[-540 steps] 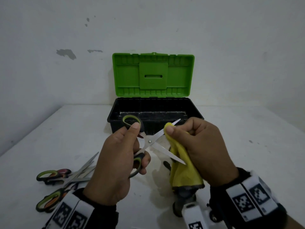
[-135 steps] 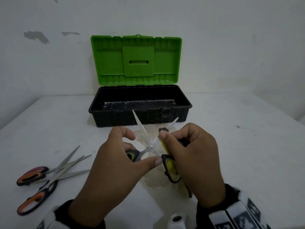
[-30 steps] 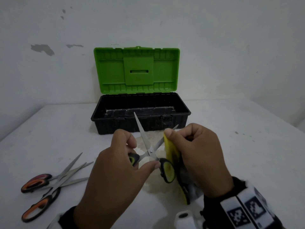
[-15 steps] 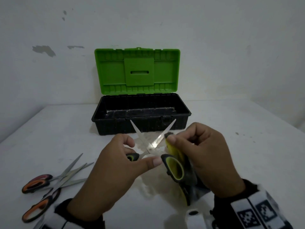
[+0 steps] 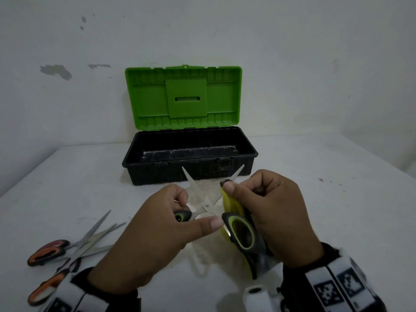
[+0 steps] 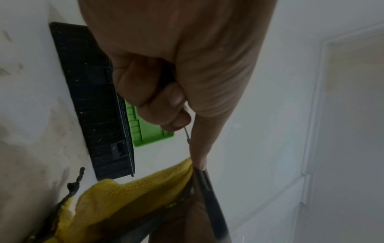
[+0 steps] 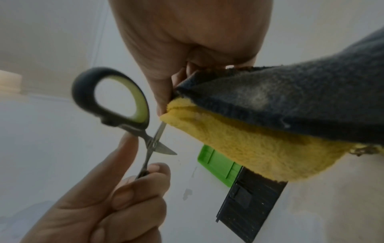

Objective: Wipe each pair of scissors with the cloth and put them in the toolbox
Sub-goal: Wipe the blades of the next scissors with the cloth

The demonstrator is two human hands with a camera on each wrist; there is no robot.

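left hand (image 5: 155,233): you're gripping the green-handled scissors (image 5: 203,208), blades spread open, above the worktop (image 5: 326,210)
right hand (image 5: 276,219): your fingers pinch the yellow cloth (image 5: 228,202) round one blade
toolbox (image 5: 191,163): open, just behind

The left hand (image 5: 157,235) curls round one handle of the scissors (image 5: 203,209), thumb stretched forward past the pivot. The right hand (image 5: 276,217) pinches the cloth (image 5: 229,203) over a blade between thumb and bent fingers. Both wrists wear dark sleeves with marker bands.
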